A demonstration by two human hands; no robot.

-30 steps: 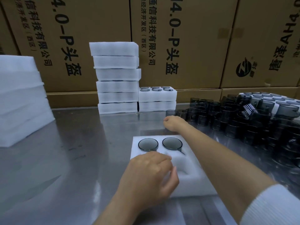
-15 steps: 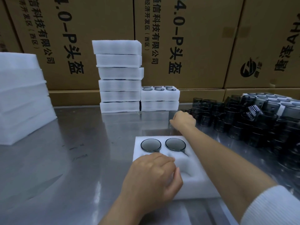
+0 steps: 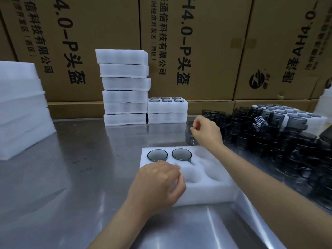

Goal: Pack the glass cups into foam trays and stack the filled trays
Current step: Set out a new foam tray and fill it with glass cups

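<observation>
head view | step judged: tray filling, two cups [image 3: 157, 155] seated in foam tray [image 3: 212, 186] on table [image 3: 71, 177] | left hand [image 3: 158, 184] rested on tray, fingers curled, nothing seen gripped | right hand [image 3: 206, 131] fingers closed on dark glass cup [image 3: 190, 137] beside loose cup pile [image 3: 269, 133] | next: cup to be carried and lowered into an empty pocket

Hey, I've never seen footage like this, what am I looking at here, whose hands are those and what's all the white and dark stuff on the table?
This is one picture from a camera worn on a person's head, looking down at their own bare hands; there is no machine. The left hand rests on a white foam tray lying on a metal table. Two glass cups already sit in the tray's far pockets. The right hand pinches another dark glass cup at the edge of a big pile of cups. Stacked trays stand behind, in front of cardboard boxes.
</observation>
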